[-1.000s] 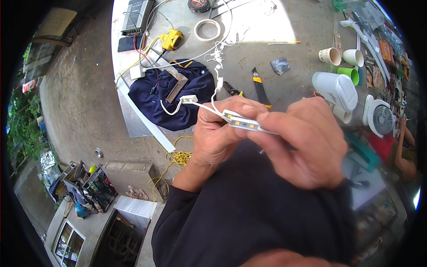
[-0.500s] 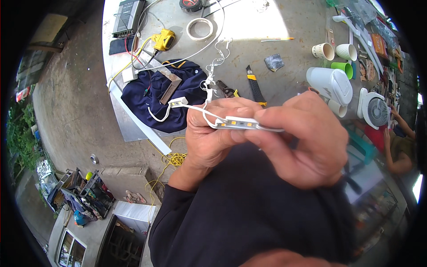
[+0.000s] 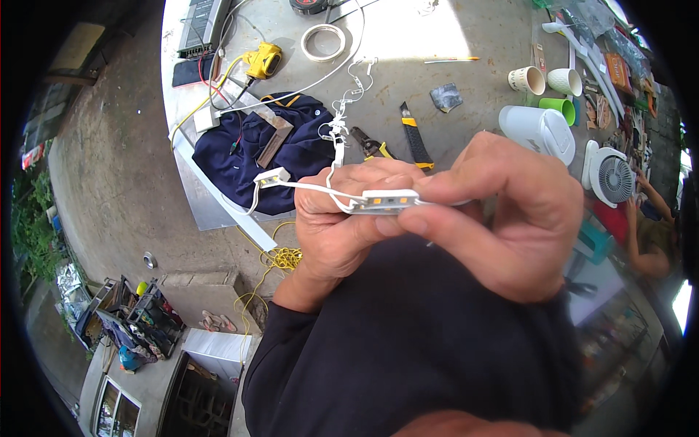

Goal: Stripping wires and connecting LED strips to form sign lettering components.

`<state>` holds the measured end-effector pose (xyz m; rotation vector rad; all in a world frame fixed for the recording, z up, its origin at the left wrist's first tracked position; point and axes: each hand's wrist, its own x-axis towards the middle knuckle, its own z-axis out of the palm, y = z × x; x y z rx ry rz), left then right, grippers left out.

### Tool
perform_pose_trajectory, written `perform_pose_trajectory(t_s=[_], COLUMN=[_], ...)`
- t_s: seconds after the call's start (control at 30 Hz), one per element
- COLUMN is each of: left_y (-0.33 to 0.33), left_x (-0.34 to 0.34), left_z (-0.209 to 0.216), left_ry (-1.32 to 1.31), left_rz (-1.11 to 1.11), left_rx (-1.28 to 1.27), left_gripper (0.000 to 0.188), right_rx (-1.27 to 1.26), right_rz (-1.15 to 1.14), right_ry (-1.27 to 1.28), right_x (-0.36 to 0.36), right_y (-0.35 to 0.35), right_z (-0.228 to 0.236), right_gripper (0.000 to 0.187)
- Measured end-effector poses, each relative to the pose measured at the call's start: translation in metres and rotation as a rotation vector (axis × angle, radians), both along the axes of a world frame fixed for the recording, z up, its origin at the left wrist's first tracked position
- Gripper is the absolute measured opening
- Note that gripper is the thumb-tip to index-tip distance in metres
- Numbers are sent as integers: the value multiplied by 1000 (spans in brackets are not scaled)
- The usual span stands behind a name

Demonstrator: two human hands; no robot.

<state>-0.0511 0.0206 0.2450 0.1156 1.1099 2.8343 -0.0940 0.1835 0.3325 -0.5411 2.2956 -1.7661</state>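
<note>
Close in front of my chest, both hands pinch a small white LED module (image 3: 391,198) with yellow chips. A second module seems to lie just under it, mostly hidden. My left hand (image 3: 331,226) grips the left part between thumb and fingers, palm side partly turned up. My right hand (image 3: 517,218) holds the right end between thumb and forefinger, and a thin white wire sticks out past that pinch. White wires join these to another LED module (image 3: 271,177) hanging left of my left hand. More of the white LED string (image 3: 337,127) trails up over the table.
A dark blue cloth (image 3: 240,164) lies on the metal table (image 3: 466,138), with a power supply (image 3: 202,28) and yellow tool (image 3: 262,60) beyond. Near my hands are pliers (image 3: 371,144) and a utility knife (image 3: 416,138). Cups (image 3: 526,80), a white jug (image 3: 535,132), a fan (image 3: 610,178) and another person's arm (image 3: 648,247) are right.
The hanging module has shifted left and slightly down. My right hand has tilted a little, and the pinched module shows its face more. Both hands keep their hold.
</note>
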Motion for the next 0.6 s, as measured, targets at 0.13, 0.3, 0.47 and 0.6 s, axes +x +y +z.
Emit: perform_pose_trajectory(t_s=[0.13,0.3,0.47,0.6], left_y=[0,1,1,1], left_x=[-1,-1,0,1], left_z=[0,-1,-3,-3], left_ry=[4,23,3,21], left_rz=[-8,-8,-12,8], left_rx=[10,11,20,-4], left_gripper=[28,34,34,33], right_rx=[-6,31,47,51], right_rz=[-7,-9,-21,-22], right_ry=[3,43,48,37], right_x=[-1,-2,-1,-2], right_y=[-1,-1,0,0], right_z=[2,1,1,2], right_gripper=[20,20,21,20])
